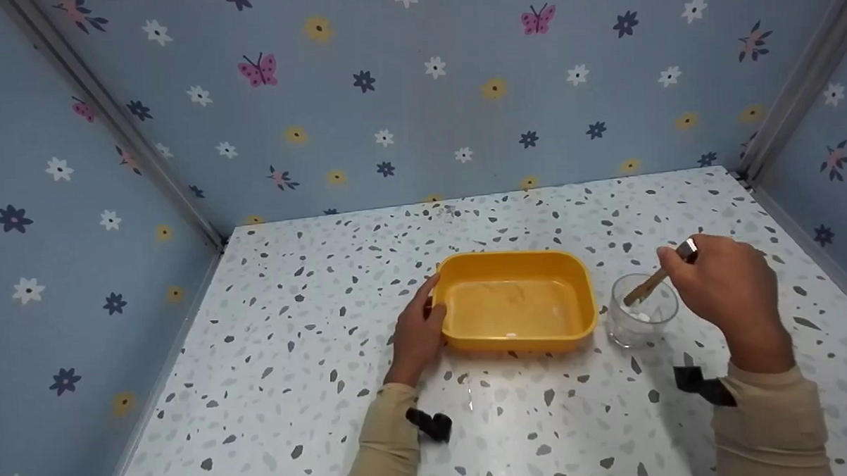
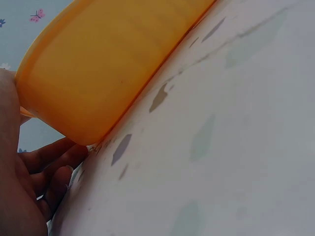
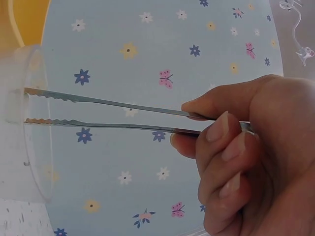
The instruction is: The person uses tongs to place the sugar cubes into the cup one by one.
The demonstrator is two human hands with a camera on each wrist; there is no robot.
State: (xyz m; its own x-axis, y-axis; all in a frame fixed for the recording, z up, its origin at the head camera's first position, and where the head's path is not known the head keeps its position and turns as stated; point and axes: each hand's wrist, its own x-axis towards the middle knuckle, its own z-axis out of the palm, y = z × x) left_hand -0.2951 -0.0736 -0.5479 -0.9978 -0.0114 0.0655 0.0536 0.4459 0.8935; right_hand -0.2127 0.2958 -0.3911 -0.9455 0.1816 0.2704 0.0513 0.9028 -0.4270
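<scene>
In the head view my right hand (image 1: 732, 290) holds metal tongs (image 1: 648, 287) tilted down into a clear glass (image 1: 621, 330). Small white pieces (image 1: 641, 317) lie inside that glass. The right wrist view shows the thumb and index finger pinching the tongs (image 3: 123, 104) from either side; their two wavy-edged arms stand apart, tips within the glass mouth. My left hand (image 1: 418, 333) grips the left side of a yellow rectangular tub (image 1: 519, 344), thumb at its rim. Up close, other fingers (image 2: 59, 157) curl loosely beside the tub's lower corner, near the tabletop.
The speckled white tabletop (image 1: 294, 355) carries the tub and, just to its right, the glass. Blue panels (image 1: 419, 104) printed with flowers and butterflies enclose the table at the back and both sides. Black straps (image 1: 430, 425) sit at the sleeves.
</scene>
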